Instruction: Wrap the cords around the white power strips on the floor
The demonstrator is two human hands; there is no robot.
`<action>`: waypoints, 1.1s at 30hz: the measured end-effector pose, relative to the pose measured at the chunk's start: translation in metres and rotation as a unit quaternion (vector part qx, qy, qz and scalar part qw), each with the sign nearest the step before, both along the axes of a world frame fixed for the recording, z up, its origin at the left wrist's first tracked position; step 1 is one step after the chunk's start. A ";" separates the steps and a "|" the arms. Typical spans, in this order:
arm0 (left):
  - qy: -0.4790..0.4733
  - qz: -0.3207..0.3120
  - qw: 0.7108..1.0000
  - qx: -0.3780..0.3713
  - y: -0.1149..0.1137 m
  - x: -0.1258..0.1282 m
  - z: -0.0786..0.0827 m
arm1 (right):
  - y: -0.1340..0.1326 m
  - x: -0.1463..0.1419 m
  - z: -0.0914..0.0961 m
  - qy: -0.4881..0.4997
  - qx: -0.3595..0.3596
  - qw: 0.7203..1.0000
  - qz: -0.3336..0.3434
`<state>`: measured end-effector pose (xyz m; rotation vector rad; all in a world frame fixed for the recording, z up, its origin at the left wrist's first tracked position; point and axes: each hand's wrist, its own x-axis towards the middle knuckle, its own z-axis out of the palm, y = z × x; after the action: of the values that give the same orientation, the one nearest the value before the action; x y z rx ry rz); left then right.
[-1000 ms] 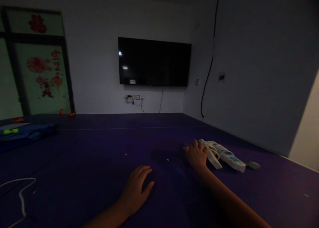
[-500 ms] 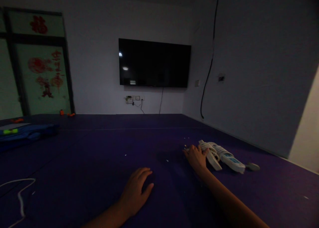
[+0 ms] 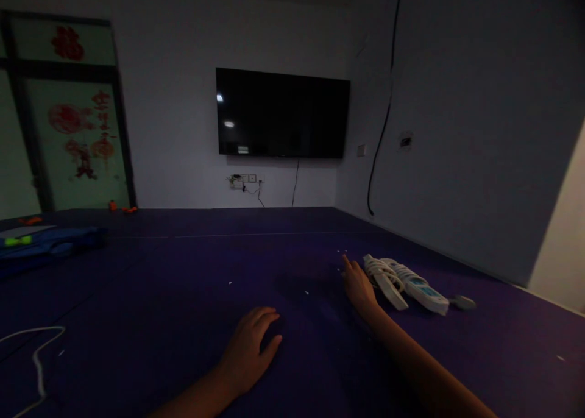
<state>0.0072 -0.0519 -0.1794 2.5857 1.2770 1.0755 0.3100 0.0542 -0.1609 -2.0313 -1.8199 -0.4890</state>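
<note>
My left hand (image 3: 253,351) rests low over the dark purple surface (image 3: 283,259), its fingers stretched forward and the thumb apart, holding nothing. Farther forward and to the right, my right hand (image 3: 360,289) reaches out with the index finger extended toward small white scraps. Its other fingers are partly hidden, and I see no object in it. Just right of that hand lie two white power strips: the nearer strip (image 3: 392,293) and the farther strip (image 3: 427,293), which has blue markings. White cord is wound around their far ends.
A grey rounded object (image 3: 464,302) lies beyond the strips. At the left are a loose white cable (image 3: 39,363) and a blue bundle (image 3: 68,241). A television (image 3: 283,114) hangs on the back wall, and a black cable (image 3: 381,138) runs down the right wall.
My right hand has shifted slightly away from the power strips, and its thumb no longer shows spread beside the nearer one. Its index finger now points forward. The left hand stays put.
</note>
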 end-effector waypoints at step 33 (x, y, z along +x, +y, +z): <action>0.016 -0.011 1.000 0.004 0.002 0.002 -0.003 | -0.002 0.012 -0.003 -0.085 0.006 0.973 -0.216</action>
<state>0.0094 -0.0503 -0.1823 2.6265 1.2495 1.0423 0.3224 0.0525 -0.1634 -2.4491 -1.4475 -0.8137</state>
